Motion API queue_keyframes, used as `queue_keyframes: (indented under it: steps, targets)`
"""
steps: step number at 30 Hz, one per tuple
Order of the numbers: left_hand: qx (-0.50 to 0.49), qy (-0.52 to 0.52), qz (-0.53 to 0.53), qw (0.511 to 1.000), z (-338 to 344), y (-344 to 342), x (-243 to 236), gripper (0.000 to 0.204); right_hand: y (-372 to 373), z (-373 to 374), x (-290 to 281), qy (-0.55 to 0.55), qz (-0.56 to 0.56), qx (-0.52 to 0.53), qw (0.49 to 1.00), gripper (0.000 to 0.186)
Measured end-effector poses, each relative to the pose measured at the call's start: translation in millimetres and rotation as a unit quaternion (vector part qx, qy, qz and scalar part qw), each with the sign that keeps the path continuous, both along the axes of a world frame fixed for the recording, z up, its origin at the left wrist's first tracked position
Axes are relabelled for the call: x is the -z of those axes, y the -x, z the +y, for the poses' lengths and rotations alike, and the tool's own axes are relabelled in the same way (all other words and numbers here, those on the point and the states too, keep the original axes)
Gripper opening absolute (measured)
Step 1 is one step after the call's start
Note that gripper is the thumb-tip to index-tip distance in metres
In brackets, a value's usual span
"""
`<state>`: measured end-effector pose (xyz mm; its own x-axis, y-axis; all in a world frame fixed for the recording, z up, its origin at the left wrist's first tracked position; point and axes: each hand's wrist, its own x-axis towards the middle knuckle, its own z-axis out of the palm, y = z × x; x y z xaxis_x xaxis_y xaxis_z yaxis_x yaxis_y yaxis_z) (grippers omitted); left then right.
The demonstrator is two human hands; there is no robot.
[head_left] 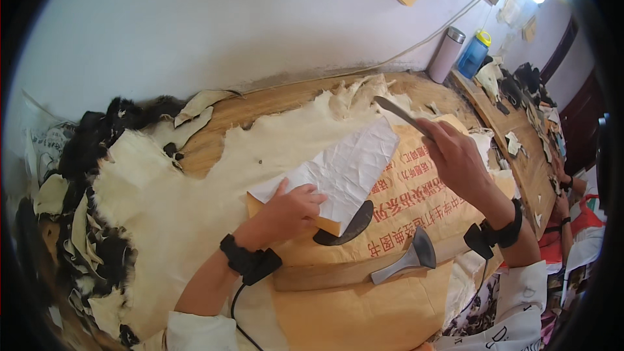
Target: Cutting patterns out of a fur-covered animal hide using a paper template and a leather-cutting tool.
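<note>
My left hand (292, 211) lies on a crumpled white paper piece (338, 162) with a brown underside, its fingers spread. A dark oval object (351, 227) shows partly from beneath that paper. My right hand (452, 159) grips a knife (400, 109) by its handle, the blade angled up-left above the paper. Under these lie a brown printed paper sheet (416, 195) and a large pale hide (169, 221). A dark metal tool with a flared end (419, 250) rests on a wooden bar (315, 276) between my forearms.
Black fur and hide scraps (91, 149) crowd the left. The wooden worktop (435, 97) meets a white wall. A pink flask (446, 55) and blue bottle (473, 55) stand at the back right. A plank (494, 114), more scraps and a co-worker's hands (562, 175) are at far right.
</note>
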<state>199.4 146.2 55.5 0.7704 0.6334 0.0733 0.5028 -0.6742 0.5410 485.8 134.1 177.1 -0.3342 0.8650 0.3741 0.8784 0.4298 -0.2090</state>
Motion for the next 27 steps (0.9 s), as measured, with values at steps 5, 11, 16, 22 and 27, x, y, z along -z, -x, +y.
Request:
queue_keyframes:
  steps: [5, 11, 16, 22, 27]
  targets:
    - [-0.079, -0.056, -0.033, 0.995, -13, -21, 12, 0.047, 53, 53, 41, 0.035, 0.097, -0.185, 0.977, 0.036]
    - [-0.048, -0.098, 0.058, 0.992, -5, -10, 43, 0.053, 116, 65, 86, 0.035, -0.193, -0.112, 0.974, 0.026]
    - [-0.052, -0.042, 0.012, 0.998, -10, -6, 43, 0.047, 138, 71, 110, -0.019, -0.24, -0.116, 0.964, 0.013]
    - [-0.022, -0.081, -0.012, 0.996, 0, -11, 37, 0.039, 151, 150, 130, -0.102, -0.186, -0.077, 0.974, 0.007]
    - [-0.052, -0.095, 0.012, 0.994, -3, -3, 47, 0.04, 158, 167, 86, -0.054, -0.224, -0.081, 0.97, 0.01]
